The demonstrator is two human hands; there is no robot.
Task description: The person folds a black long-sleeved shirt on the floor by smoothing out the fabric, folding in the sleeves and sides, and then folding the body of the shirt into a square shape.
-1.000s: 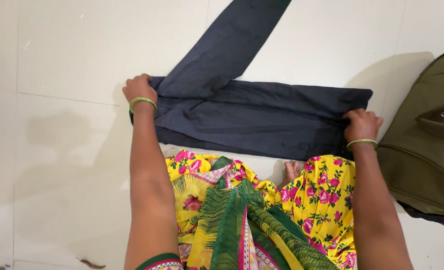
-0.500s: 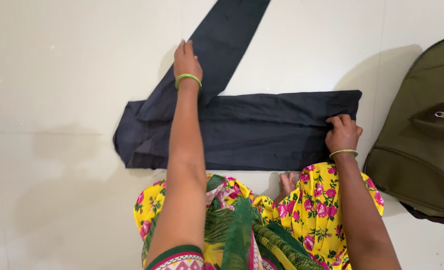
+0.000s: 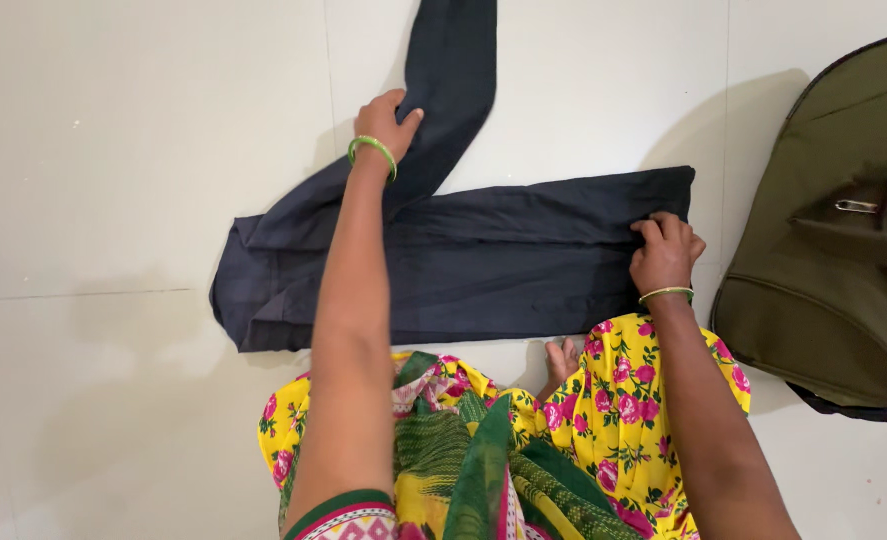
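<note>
The dark navy trousers (image 3: 483, 265) are lying across the white tiled floor (image 3: 113, 150), one leg folded flat, the other running up and away. To the right of the trousers an olive green bag (image 3: 833, 270) is sitting. The left hand (image 3: 383, 125) is gripping the loose leg, fingers curled around its edge. The right hand (image 3: 663, 250) is pressing the trousers' right end, fingers seemingly pinching cloth, though the grip is partly hidden. If that end slips, the fold could skew.
</note>
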